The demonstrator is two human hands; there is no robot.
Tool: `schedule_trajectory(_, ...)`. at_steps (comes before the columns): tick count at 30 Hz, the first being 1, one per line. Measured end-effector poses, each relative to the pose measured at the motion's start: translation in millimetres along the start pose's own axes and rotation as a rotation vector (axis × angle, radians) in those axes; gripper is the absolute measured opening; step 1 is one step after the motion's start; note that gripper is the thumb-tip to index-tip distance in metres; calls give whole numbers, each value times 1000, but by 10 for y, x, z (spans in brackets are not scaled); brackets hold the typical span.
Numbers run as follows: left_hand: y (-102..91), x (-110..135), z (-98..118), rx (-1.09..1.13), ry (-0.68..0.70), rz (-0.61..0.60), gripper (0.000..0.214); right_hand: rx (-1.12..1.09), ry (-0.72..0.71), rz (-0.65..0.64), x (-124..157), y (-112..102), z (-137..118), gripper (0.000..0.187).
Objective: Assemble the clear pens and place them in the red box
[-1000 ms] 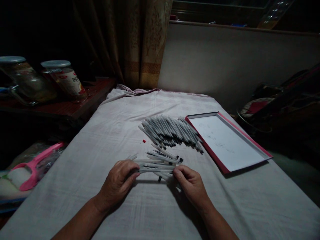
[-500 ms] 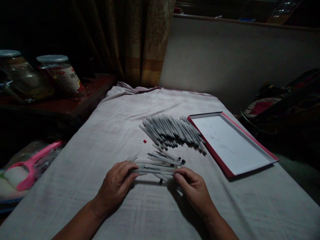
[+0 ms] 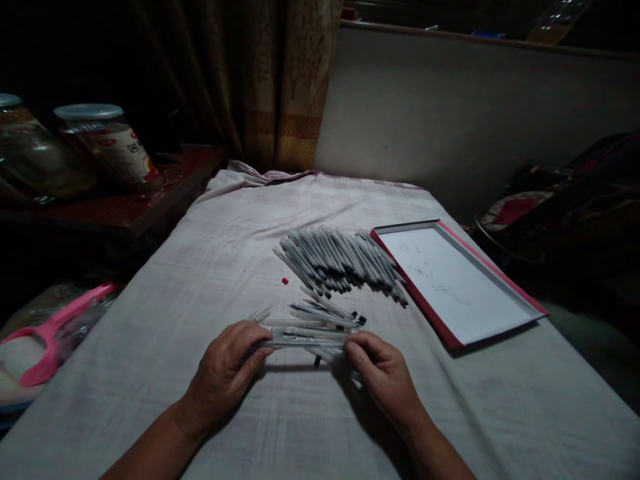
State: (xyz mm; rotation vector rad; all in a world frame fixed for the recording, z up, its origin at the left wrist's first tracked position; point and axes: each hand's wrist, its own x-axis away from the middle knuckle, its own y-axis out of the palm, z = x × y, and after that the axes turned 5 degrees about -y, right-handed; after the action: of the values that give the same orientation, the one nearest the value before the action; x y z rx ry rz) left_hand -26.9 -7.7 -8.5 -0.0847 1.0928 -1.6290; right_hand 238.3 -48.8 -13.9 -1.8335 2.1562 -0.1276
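Observation:
A small bunch of clear pens with black tips [image 3: 310,331] lies crosswise near the front of a table covered with a pale cloth [image 3: 250,227]. My left hand [image 3: 225,370] pinches the left end of one pen in that bunch. My right hand [image 3: 383,377] pinches the right end of the same pen, fingers curled. Beyond them lies a larger fanned pile of pens [image 3: 343,260]. A tiny red bit [image 3: 285,281] sits on the cloth left of the pile.
A shallow red-edged box lid with a white inside [image 3: 453,280] lies right of the pile. Two lidded jars [image 3: 107,143] stand on a dark wooden shelf at left. A pink plastic tool [image 3: 47,333] lies at lower left. Bags [image 3: 565,193] crowd the right side; curtain behind.
Both hands stay on the ends of the pen with hardly any movement. The view has shifted slightly.

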Motion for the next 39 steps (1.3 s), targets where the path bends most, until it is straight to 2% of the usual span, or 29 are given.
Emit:
schedule_trajectory(3, -24, -37, -3, -57, -8, 24, 10, -18, -10, 27, 2, -25, 5, 18)
schedule_trajectory(9, -62, -61, -41, -51, -46, 34, 24, 55, 21, 195, -32, -94, 55, 20)
schedule_trajectory(17, -48, -77, -30, -74, -10, 20, 20, 282, -94, 100, -23, -53, 118, 24)
schedule_trajectory(21, -47, -71, -31, -89, -11, -1, 20, 217, -120, 129, -24, -64, 51, 21)
schedule_trajectory(23, -46, -65, -25, -96, -15, -14, 20, 148, -124, 100, -19, -62, 19, 21)
schedule_trajectory(26, -40, -62, -12, -107, -15, -35, 22, 53, -90, 62, 0, -33, -5, 21)
schedule_trajectory(33, -33, -83, 5, -127, -2, -45, 21, 9, -19, 95, 6, -27, -23, 19)
schedule_trajectory(39, -183, -93, -214, -193, -77, 84, 21, 29, 125, 306, -133, -275, 50, 27)
